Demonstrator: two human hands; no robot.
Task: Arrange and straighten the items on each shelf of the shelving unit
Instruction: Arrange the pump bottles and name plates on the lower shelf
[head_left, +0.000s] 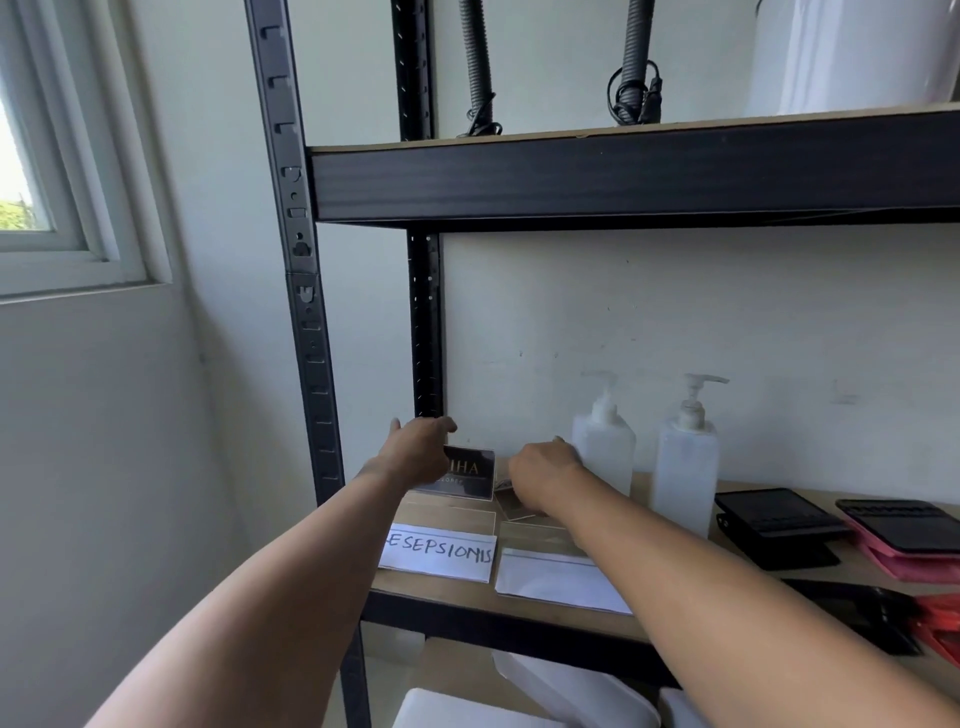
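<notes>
Head view, only one. Left hand (418, 449) at the back-left corner of the middle shelf (447, 597), fingers curled over the top left edge of a dark sign card (467, 475) with gold lettering, standing upright near the rear post. Right hand (540, 475) just beside it, curled down over a small dark card (514, 506) lying behind the front signs; whether it actually pinches the card I cannot tell, fingertips hidden.

Handling, judged: the sign card looks like a thin acrylic or laminated stand, light, stiff, slick-faced, likely to tip. Best taken by the top edge or both side edges, not the face. Small card: flat, very light, needs a fingertip pinch at an edge.

Pump bottles (683, 457): translucent plastic, probably part full so moderately heavy, top-heavy at the pump; grip the body, not the nozzle.

Counts on the middle shelf:
- dark sign card: 1
- white sign reading "ESEPSIONIS" (439, 556): 1, at front edge
- blank white sign (556, 579): 1, beside it
- pump bottles: 2, side by side at the back
- black cases (779, 522): 2 visible
- pink/red cases (904, 535): at least 2, cut off at the right edge

Upper shelf: 2 grey corrugated hoses (480, 67), 1 white drum (852, 57).
</notes>
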